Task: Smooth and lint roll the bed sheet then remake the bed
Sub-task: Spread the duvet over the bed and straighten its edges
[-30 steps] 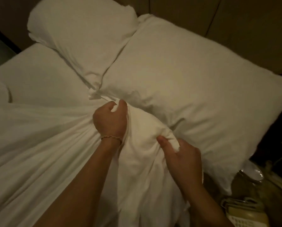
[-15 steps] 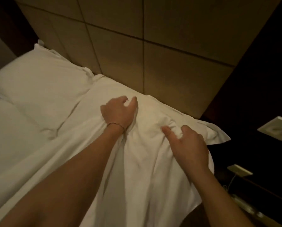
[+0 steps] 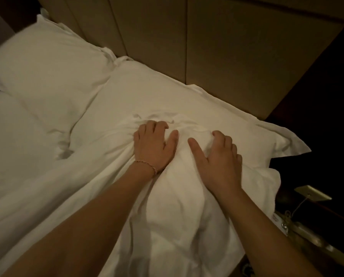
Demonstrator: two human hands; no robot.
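**Two hands bunch the sheet at the pillow**

Two hands work side by side on a white sheet (image 3: 177, 206) drawn up over the near pillow (image 3: 147, 96). The left hand (image 3: 153, 145) curls its fingers into a gathered ridge of the cloth, thumb lying along the fabric (a thin bracelet (image 3: 147, 164) circles that wrist). The right hand (image 3: 217, 158) does the same just beside it, fingertips dug into the folds, thumb stretched out toward the left. The sheet runs from the pillow down toward the camera and off the bed's right edge. A second pillow (image 3: 47, 72) lies farther left, against the panelled headboard (image 3: 207, 37).
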